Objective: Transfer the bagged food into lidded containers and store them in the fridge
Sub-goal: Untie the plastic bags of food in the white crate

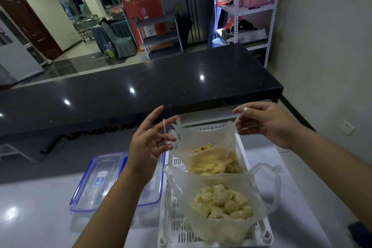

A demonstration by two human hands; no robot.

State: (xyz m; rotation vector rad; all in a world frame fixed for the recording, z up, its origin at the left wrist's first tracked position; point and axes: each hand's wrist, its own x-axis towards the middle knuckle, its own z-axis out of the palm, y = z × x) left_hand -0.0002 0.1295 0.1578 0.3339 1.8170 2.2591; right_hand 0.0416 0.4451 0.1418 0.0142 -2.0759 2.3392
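A long black polished stone counter (pixel 141 86) spans the far side, above a glossy white worktop (pixel 40 207) where the work takes place. On the worktop stands a white perforated plastic basket (pixel 167 207), and just to its left lies a clear rectangular plastic container lid with blue clips (pixel 96 183), partly hidden by the left forearm. Inside the basket sit two thin translucent plastic bags. The nearer bag of pale yellow round food pieces (pixel 221 201) lies slack, its handles loose. The farther bag of yellow sliced food (pixel 211 159) is held open from both sides. The left hand (pixel 149 147) has its fingers spread, with one stretched bag handle looped over them. The right hand (pixel 267 125) pinches the other handle between thumb and fingertips, pulling it up and outward.
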